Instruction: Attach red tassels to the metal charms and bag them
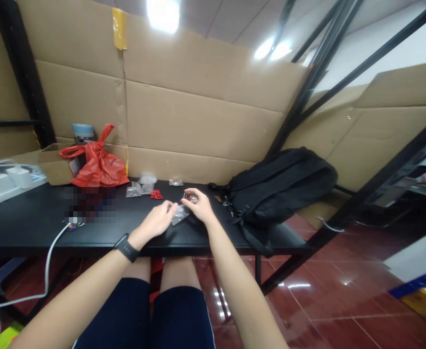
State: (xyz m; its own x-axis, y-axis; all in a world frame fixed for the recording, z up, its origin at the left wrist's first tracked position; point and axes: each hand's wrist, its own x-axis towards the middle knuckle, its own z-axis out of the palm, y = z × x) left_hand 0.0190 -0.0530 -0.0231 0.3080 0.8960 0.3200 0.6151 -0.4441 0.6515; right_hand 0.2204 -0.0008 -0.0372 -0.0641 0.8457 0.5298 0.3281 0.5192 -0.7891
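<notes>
Over the black table [100, 237], my left hand [158, 220] pinches the edge of a small clear plastic bag [180, 214] between thumb and fingers. My right hand [200, 207] is closed at the bag's upper right, its thumb and forefinger curled around a small item with a shiny, partly red look. The fingers hide most of that item, so its kind is unclear. Just behind my left hand lies a little heap of red pieces [156, 194]. More clear plastic bags [134, 189] rest beside the heap, and another small packet [175, 182] sits farther back.
A black backpack [282, 184] leans at the table's right end. To the left stand a tied red plastic bag [100, 165], a cardboard box [56, 167] and a power strip [34, 183] with white chargers. A white cable [48, 261] hangs over the front edge. Cardboard panels [198, 121] wall the back.
</notes>
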